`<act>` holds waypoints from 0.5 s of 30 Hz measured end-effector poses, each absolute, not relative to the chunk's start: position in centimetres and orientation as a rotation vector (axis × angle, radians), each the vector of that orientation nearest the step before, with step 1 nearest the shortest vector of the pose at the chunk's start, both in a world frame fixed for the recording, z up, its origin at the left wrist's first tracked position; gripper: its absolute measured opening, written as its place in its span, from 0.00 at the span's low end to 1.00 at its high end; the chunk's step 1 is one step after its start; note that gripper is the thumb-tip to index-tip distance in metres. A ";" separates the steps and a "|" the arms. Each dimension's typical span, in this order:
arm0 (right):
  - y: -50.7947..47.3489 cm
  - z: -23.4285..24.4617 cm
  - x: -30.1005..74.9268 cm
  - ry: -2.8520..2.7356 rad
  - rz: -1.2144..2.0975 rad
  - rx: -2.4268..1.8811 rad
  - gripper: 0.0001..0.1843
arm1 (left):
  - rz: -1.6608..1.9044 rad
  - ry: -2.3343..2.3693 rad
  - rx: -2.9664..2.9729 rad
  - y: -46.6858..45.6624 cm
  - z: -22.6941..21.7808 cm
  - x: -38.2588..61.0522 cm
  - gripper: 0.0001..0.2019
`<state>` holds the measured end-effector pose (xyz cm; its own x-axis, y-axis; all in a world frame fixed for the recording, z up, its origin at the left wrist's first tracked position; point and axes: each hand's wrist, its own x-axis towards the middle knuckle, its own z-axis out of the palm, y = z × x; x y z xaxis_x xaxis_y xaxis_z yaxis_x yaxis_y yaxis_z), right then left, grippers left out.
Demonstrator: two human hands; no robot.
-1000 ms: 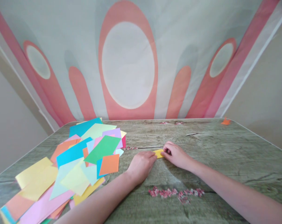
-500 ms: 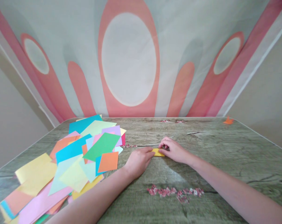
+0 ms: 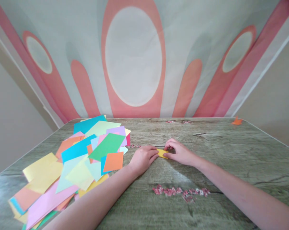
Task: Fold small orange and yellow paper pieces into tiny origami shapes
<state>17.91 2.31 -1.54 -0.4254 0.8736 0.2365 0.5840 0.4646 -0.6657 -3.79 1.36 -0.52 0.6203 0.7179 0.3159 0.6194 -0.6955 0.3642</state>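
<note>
A small folded piece of yellow paper (image 3: 162,153) lies on the wood-patterned table between both hands. My left hand (image 3: 144,159) rests over its left end, fingers together and pressing it down. At the other end, my right hand (image 3: 179,152) pinches the paper's right edge between thumb and bent fingers. The ends of the paper are partly hidden under the fingertips.
A loose pile of coloured paper sheets, with a green sheet (image 3: 107,146) near its top, spreads over the left side of the table (image 3: 218,150). A small orange folded paper figure (image 3: 237,121) sits at the far right corner. Behind rises a pink-and-grey patterned backdrop (image 3: 135,57).
The yellow paper has tilted slightly between the hands, and more of its top face shows. Both hands stay on it. The whole view has shifted a little.
</note>
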 end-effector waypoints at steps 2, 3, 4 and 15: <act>2.4 -1.6 17.9 -2.144 0.682 -1.209 0.08 | 0.655 1.098 2.628 1.3 -0.5 -3.8 0.14; 2.4 -1.6 17.8 -2.137 0.688 -1.207 0.07 | 0.658 1.096 2.628 1.3 -0.5 -3.7 0.13; 2.4 -1.6 17.8 -2.126 0.691 -1.206 0.06 | 0.663 1.096 2.627 1.3 -0.5 -3.7 0.13; 2.0 -1.5 17.2 -2.023 0.822 -1.248 0.06 | 0.661 1.082 2.617 1.4 -0.5 -3.6 0.13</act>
